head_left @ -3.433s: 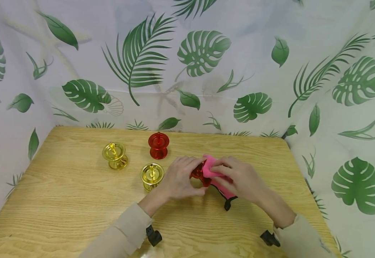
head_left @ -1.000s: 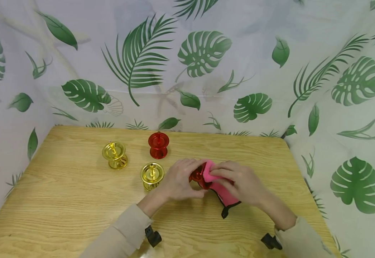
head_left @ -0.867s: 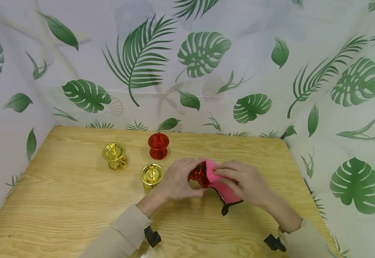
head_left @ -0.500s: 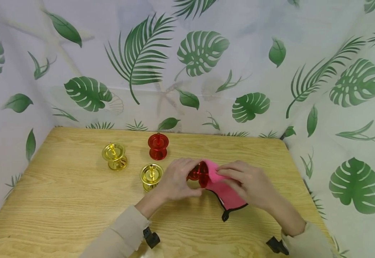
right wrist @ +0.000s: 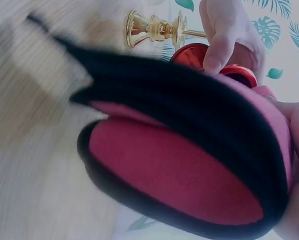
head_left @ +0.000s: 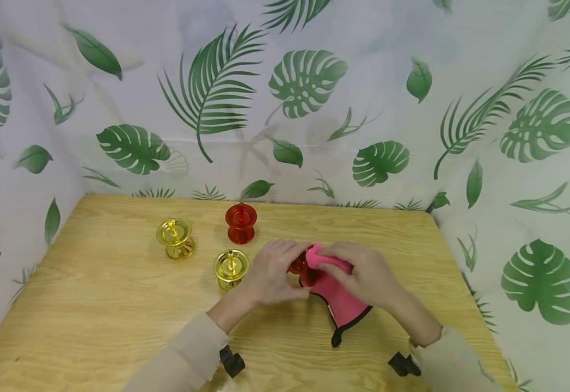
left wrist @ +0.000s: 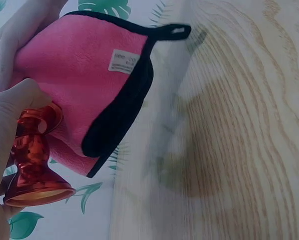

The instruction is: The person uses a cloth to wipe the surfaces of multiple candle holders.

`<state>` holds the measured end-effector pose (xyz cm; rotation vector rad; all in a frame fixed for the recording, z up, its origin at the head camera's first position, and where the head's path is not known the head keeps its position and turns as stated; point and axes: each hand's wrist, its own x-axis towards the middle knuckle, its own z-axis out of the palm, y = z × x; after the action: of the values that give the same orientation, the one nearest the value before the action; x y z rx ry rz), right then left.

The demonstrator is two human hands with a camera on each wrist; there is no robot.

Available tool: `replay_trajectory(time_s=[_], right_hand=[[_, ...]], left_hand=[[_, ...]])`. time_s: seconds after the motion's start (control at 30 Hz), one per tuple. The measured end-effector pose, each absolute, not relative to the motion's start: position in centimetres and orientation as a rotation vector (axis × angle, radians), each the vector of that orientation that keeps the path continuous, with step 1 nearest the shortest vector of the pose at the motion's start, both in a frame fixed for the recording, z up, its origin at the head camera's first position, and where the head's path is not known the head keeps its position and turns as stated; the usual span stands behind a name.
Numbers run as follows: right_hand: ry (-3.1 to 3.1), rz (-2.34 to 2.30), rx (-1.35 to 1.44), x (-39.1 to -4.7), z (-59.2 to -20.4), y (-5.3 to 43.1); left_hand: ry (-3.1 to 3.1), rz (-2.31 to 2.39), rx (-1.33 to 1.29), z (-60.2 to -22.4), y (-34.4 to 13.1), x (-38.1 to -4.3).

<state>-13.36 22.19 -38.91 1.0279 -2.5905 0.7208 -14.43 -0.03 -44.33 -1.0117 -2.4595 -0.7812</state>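
My left hand [head_left: 272, 272] grips a shiny red candle holder [left wrist: 32, 155], fingers over its far side and thumb on the near side. In the left wrist view its flared base shows below the hand, while the other end is covered by a pink cloth [left wrist: 79, 65] with black edging. My right hand [head_left: 370, 275] pinches that cloth and presses a bunched part of it against the candle holder. The rest of the cloth, with a black hanging loop, drapes below the right hand. In the right wrist view the folded cloth hides most of the candle holder.
On the wooden table [head_left: 118, 321], left of the hands, stand a near gold candle holder [head_left: 231, 267], a farther gold candle holder [head_left: 175, 239] and a second red candle holder [head_left: 241, 223]. A leaf-patterned curtain [head_left: 314, 125] encloses the back and sides.
My right hand has shifted the cloth about at the candle holder's end, and more of the cloth hangs down toward me. The left hand stays nearly in place, and the standing candle holders have not moved.
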Motion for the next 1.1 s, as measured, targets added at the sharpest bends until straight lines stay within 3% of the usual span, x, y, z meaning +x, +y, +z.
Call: replay_trajectory(time_s=[0.43,0.63,0.87,1.1], right_hand=[[-2.594,1.31,0.74,-12.9,-39.5,24.3],[-2.532,1.359,0.596,-12.6,-40.1,25.0],[-2.238,1.188,0.766,-11.8,-41.1,24.0],[-2.065,1.075,0.953,-12.1,-42.3,23.3]], left_hand=[[-2.471,-0.856,-0.974,-44.4,-0.3,-14.2],[-2.466,-0.969,-0.912,-44.3,-0.7,-14.2],[-2.484,-1.035,-0.773,-44.0,-0.9,-14.1],[-2.46,-1.029,-0.803,-44.2,-0.6,-14.0]])
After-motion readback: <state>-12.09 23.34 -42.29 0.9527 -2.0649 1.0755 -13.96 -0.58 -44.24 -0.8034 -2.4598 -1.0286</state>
